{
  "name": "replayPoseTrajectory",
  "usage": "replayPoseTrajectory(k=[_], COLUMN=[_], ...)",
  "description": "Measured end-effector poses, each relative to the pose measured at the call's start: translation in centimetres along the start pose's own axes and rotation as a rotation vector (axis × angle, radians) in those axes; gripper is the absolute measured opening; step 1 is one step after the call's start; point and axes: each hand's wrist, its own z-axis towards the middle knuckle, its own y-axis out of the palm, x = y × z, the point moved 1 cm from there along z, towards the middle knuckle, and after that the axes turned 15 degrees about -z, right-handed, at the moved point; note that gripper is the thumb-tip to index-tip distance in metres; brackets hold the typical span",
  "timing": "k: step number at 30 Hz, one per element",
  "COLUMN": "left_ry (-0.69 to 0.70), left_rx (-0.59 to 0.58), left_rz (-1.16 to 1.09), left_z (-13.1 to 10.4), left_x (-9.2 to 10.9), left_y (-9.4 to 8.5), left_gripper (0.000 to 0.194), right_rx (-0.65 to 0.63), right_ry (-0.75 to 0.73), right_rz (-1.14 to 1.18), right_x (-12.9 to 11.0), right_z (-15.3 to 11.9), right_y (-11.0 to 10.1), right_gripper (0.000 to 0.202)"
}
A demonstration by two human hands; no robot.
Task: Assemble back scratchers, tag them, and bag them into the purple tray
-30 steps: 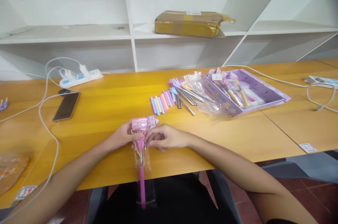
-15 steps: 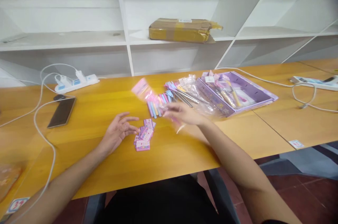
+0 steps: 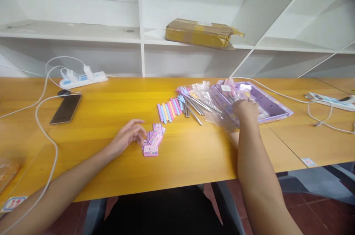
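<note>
My left hand (image 3: 129, 137) rests on the table with its fingers apart and loosely curled, holding nothing. Its fingertips are beside a loose pile of small pink and purple printed cards (image 3: 151, 150). My right hand (image 3: 245, 108) reaches over the near side of a shallow purple box (image 3: 274, 106), its fingers hidden behind the back of the hand. Clear plastic packaging and pink items (image 3: 231, 85) lie inside the box by that hand. Left of the box is a row of pastel sticks (image 3: 168, 111), next to metal rods with small hand-shaped ends (image 3: 194, 104).
Crumpled clear bags (image 3: 203, 92) lie against the box. A phone (image 3: 66, 108), a power strip (image 3: 93, 78) and white cables are on the left. Another power strip (image 3: 332, 101) lies far right. A taped cardboard parcel (image 3: 198, 34) sits on the shelf behind.
My right hand has moved right, from above the pastel sticks to the purple box. The pink see-through packet it carried no longer shows over the sticks. My left hand stays by the cards.
</note>
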Motion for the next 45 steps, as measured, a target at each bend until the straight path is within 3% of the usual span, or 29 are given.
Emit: replayPoseTrajectory(k=[3,5,8,11,13,16,19,22,28,34,41,45], left_ry=[0.001,0.003,0.017,0.029,0.032,0.034,0.032,0.038,0.040,0.033,0.028,0.035], left_rx=[0.008,0.010,0.004,0.005,0.012,0.012,0.005,-0.003,-0.012,-0.020,-0.034,-0.031], left_rz=[0.023,0.039,0.073,0.123,0.152,0.181,0.202,0.224,0.255,0.292,0.317,0.319], left_z=[0.0,0.0,0.1,0.2,0.3,0.3,0.3,0.3,0.3,0.2,0.1,0.2], left_x=[0.0,-0.1,-0.1,-0.2,-0.2,-0.2,-0.2,-0.1,0.0,0.1,0.2,0.2], left_y=[0.0,-0.1,-0.5,-0.8,-1.0,-1.0,-0.9,-0.9,-1.1,-0.9,-0.9,-0.8], left_gripper=[0.036,0.034,0.031,0.026,0.024,0.023,0.024,0.024,0.023,0.022,0.021,0.021], right_rx=[-0.012,0.027,0.104,0.144,0.052,-0.222,-0.387,-0.431,-0.418,-0.160,-0.168,-0.122], right_ry=[0.160,0.189,0.128,-0.038,-0.251,-0.561,-0.671,-0.724,-0.712,-0.520,-0.592,-0.486], right_rz=[0.011,0.040,0.108,0.222,0.354,0.425,0.219,0.097,0.092,0.056,0.004,0.163], right_x=[-0.3,-0.9,-2.1,-3.9,-5.6,-8.7,-11.3,-12.7,-12.8,-11.7,-11.6,-12.6], right_z=[-0.4,-0.3,-0.1,-0.4,-1.4,-3.7,-6.1,-7.4,-7.5,-6.4,-5.6,-6.3], right_y=[0.8,0.6,-0.4,-2.0,-3.4,-5.5,-7.0,-7.5,-7.0,-6.1,-4.3,-5.7], right_gripper=[0.038,0.045,0.044,0.035,0.030,0.032,0.035,0.027,0.031,0.034,0.036,0.038])
